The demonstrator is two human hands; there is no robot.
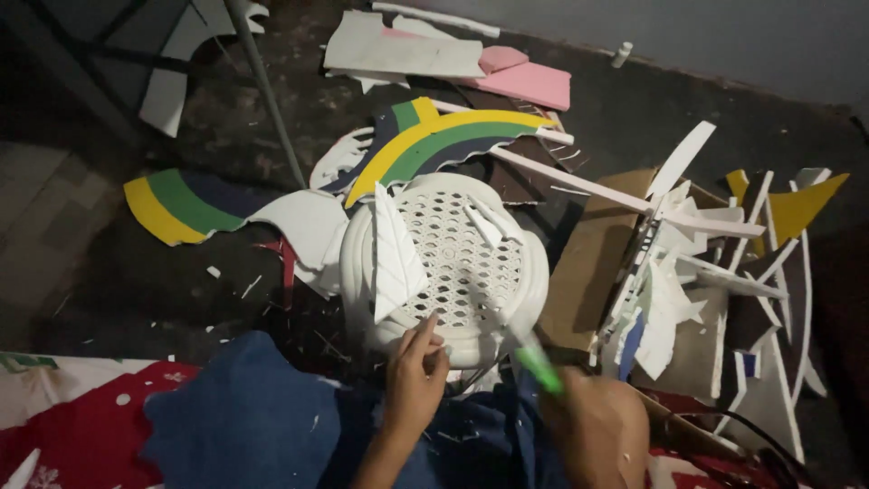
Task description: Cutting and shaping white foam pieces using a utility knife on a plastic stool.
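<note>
Counted in view: one white perforated plastic stool point(457, 263); two hands, left hand point(415, 376) and right hand point(593, 426); one green tool point(539, 365); two striped foam arcs, near arc point(444, 140) and far arc point(181, 206); one pink sheet point(529, 81); one cardboard box point(588, 263). White offcuts too many to count.

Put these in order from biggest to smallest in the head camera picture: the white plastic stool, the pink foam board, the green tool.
1. White plastic stool with the holey seat, clearly the largest.
2. Pink foam board, though it lies farther away, so it may really be bigger than it looks.
3. Green tool, blurred, in the right hand.
</note>
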